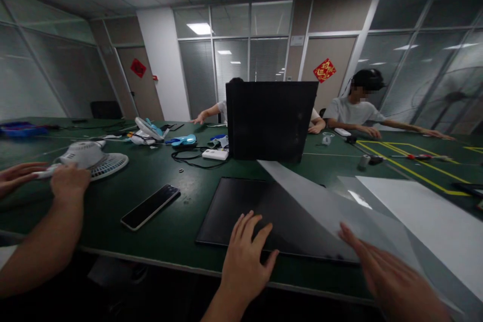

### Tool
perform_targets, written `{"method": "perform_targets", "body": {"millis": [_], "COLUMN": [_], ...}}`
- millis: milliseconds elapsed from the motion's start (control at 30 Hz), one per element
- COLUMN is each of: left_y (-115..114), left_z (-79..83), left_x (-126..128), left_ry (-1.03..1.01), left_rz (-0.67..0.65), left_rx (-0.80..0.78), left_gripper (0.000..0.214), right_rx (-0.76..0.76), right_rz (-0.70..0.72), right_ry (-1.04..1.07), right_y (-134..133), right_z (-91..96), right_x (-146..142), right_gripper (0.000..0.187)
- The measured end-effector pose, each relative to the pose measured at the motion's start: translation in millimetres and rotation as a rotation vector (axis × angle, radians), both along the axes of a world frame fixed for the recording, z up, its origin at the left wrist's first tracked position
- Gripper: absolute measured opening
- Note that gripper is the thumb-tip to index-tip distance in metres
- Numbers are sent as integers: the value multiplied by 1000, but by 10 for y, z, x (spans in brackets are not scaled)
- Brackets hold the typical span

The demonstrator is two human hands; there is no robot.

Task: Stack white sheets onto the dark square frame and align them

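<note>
My left hand (pixel 249 251) has its fingers spread over the near part of a flat, glossy black panel (pixel 230 206). A translucent sheet (pixel 320 206) slants across the panel's right side, and its far left corner rises toward the upright black case (pixel 271 121). My right hand (pixel 388 271) is at the near side of this sheet, fingers stretched out and seen edge-on, slightly blurred. Its thumb is hidden, and no grip on the sheet shows.
Left of the panel lies a phone (pixel 151 207). Another person's hands hold a white fan (pixel 86 156). A white power strip (pixel 215 154) with black cable sits by the case. White paper (pixel 426 221) lies at right, near yellow tape lines (pixel 415 173). Co-workers sit across the green table (pixel 101 216).
</note>
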State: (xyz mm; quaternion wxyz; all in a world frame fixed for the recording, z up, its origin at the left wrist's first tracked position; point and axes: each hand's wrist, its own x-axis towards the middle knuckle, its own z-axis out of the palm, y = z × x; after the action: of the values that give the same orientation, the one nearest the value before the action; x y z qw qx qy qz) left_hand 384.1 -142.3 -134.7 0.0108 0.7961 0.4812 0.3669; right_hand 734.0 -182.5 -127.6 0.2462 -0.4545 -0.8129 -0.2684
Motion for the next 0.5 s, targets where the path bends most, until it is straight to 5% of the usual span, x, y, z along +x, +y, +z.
{"method": "perform_targets", "body": {"millis": [167,500], "left_y": [-88,-66], "left_z": [-101,0], "left_x": [-67,20], "left_ry": [61,129], "left_rz": [-39,34], "left_rx": [299,-49], "left_gripper": [40,27], "right_rx": [-8,-175], "right_rz": [154,145], "right_ry": [-46,19], "right_y": [244,320], "right_z": [-207,-318], "right_x": [-652,-694], "right_gripper": [59,56]}}
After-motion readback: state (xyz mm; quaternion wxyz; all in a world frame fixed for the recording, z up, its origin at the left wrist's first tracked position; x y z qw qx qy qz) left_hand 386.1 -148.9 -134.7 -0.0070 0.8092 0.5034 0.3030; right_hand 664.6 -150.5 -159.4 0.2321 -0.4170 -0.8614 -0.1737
